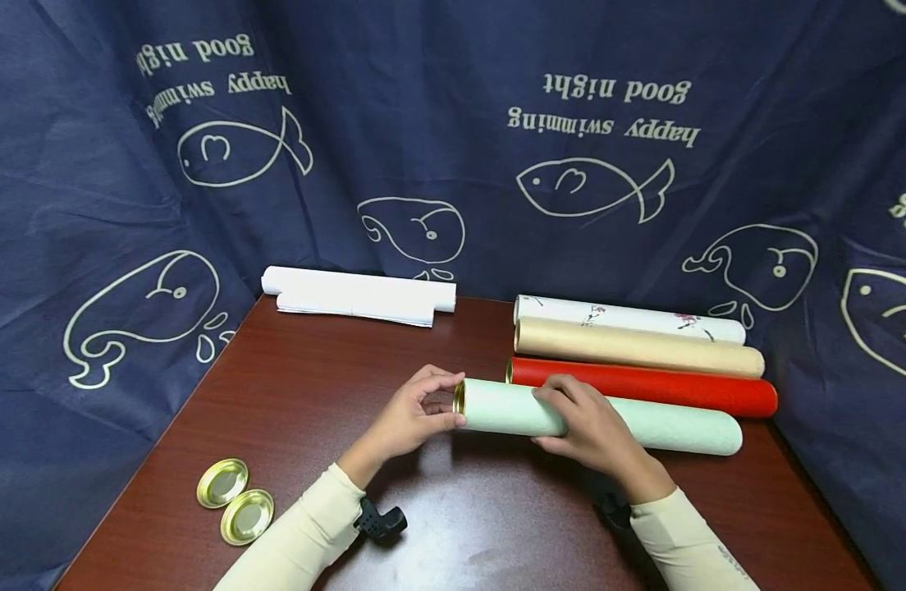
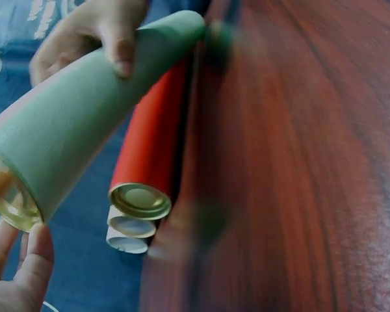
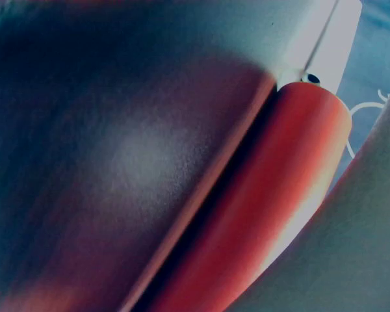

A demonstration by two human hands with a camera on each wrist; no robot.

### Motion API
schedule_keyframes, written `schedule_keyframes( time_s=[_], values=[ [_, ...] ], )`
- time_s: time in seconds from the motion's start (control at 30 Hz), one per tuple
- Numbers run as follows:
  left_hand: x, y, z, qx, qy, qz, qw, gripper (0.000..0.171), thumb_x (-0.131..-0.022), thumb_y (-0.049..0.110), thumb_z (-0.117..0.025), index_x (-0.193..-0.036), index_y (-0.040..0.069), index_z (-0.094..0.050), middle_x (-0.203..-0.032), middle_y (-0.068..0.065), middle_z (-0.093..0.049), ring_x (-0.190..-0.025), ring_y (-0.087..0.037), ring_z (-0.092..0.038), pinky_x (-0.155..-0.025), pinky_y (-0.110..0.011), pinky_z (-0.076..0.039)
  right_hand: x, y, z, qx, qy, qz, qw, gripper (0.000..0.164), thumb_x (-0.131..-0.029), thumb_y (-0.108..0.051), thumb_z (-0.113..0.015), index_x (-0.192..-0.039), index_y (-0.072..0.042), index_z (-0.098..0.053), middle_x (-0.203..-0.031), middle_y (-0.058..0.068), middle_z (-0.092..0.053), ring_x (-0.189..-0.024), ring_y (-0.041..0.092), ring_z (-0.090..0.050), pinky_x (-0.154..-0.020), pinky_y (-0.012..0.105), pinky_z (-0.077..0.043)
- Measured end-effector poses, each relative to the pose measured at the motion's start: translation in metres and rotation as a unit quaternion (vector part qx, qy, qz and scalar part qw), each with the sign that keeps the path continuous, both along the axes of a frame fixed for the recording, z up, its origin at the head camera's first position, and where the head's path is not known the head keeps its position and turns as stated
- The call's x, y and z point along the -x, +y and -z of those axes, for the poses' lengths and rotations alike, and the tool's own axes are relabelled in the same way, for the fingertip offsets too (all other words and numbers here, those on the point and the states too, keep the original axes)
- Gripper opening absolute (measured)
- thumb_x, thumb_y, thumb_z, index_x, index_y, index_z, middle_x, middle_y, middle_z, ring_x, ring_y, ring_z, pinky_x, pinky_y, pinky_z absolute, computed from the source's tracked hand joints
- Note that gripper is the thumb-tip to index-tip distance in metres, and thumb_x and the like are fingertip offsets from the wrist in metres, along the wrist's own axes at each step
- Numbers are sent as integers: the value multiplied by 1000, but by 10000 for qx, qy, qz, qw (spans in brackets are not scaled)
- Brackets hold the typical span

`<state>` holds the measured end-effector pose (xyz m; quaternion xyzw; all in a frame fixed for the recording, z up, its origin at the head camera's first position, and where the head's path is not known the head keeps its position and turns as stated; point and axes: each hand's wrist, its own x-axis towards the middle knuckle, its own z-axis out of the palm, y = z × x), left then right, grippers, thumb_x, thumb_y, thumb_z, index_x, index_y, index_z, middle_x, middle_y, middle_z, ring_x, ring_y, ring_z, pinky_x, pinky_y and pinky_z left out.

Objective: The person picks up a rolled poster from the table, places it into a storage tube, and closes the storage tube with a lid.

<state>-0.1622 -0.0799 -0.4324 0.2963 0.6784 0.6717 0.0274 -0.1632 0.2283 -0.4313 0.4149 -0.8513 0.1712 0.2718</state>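
Pale green, long cylindrical tube [image 1: 508, 408] with a gold metal rim [image 1: 459, 400] is what both hands are on right now. Left hand [image 1: 409, 419] has thumb and fingertips clamped on the rim at the tube's left end, and the right hand [image 1: 597, 431] is wrapped over the middle, thumb on the near side. The tube sits right of centre, over the dark reddish-brown wooden surface [image 1: 350, 369]; can't tell if its underside actually touches down. Both arms are in cream sleeves [image 1: 298, 538], with a black wrist device [image 1: 380, 520] showing by the left cuff and another, darker and harder to make out, by the right.

Just behind the green one there's a bright red tube [image 1: 667, 384], gold metal end facing left. Behind that, a plain tan tube [image 1: 638, 346], then a white tube with a pink blossom print [image 1: 630, 320], all lined up roughly parallel.

Over at the back left you've got a long white roll [image 1: 360, 285] with a shorter white roll [image 1: 355, 309] right in front of it. Two round, shallow gold metal lids [image 1: 222, 483] are side by side near left. Backdrop's a navy fabric curtain [image 1: 423, 123] with white fish and whale drawings, lettering upside down.
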Motion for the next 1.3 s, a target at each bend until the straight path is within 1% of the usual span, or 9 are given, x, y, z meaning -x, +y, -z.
schedule_keyframes(
  time_s=[0.13,0.23,0.33,0.43,0.6,0.8,0.9,1.13,1.3],
  values=[
    [-2,0,0,154,-20,-40,9999,61,-77,-10,-78,-134,-11,-54,-124,-23,-49,-118,-41,-53,-92,-50,-52,-1,-2,-1,-18,-55,-66,10000,64,-60,-23,-90,-116,-9,-62,-110,10,-59,-90,27,-59,-77,44,-51],
    [-1,0,1,353,-61,-127,9993,62,-78,-7,-79,-135,-8,-54,-127,-21,-49,-120,-39,-53,-91,-48,-53,-1,-1,2,-85,-44,2,10000,65,-61,-23,-90,-117,-8,-62,-111,10,-59,-91,28,-59,-78,45,-51],
    [-1,0,6,804,-13,-262,9964,60,-81,1,-80,-135,-4,-56,-129,-17,-52,-117,-36,-56,-87,-42,-56,0,4,6,-285,-19,29,9996,68,-61,-23,-91,-120,-7,-61,-111,11,-58,-90,29,-60,-77,46,-52],
    [-3,-4,12,1262,89,-328,9914,54,-83,9,-81,-132,-1,-59,-128,-16,-55,-113,-38,-57,-83,-40,-57,0,13,10,-602,-148,84,9980,71,-62,-21,-93,-122,-6,-59,-113,12,-57,-90,29,-60,-78,46,-52],
    [-3,-28,13,1707,234,-381,9843,45,-86,11,-79,-126,1,-62,-125,-14,-57,-112,-43,-57,-83,-45,-57,2,32,14,-996,-453,533,9926,72,-62,-22,-94,-121,-5,-58,-114,12,-58,-93,30,-61,-80,47,-53],
    [1,-62,6,2048,148,-649,9765,42,-87,13,-77,-126,5,-63,-127,-12,-57,-114,-41,-57,-86,-45,-55,5,50,11,-1061,-630,810,9890,73,-63,-21,-94,-124,-5,-58,-115,12,-60,-98,31,-61,-84,48,-51],
    [1,-77,3,2190,75,-762,9727,43,-89,17,-77,-127,5,-63,-128,-13,-57,-116,-41,-56,-88,-46,-54,7,54,10,-1067,-568,790,9895,69,-62,-18,-94,-120,-4,-60,-112,11,-61,-99,31,-60,-83,48,-51],
    [1,-99,-3,2193,-50,-890,9716,43,-89,14,-76,-127,1,-61,-127,-19,-56,-117,-45,-53,-91,-53,-52,9,56,-1,-791,-194,652,9945,45,-65,0,-87,-104,-4,-64,-97,7,-61,-87,27,-60,-73,45,-52],
    [3,-109,-7,2352,19,-915,9676,44,-88,15,-76,-127,2,-61,-129,-17,-55,-117,-45,-54,-90,-50,-53,7,63,-6,-779,-276,742,9938,40,-69,-5,-86,-102,-5,-65,-98,6,-62,-88,26,-60,-74,45,-52]
  ],
)
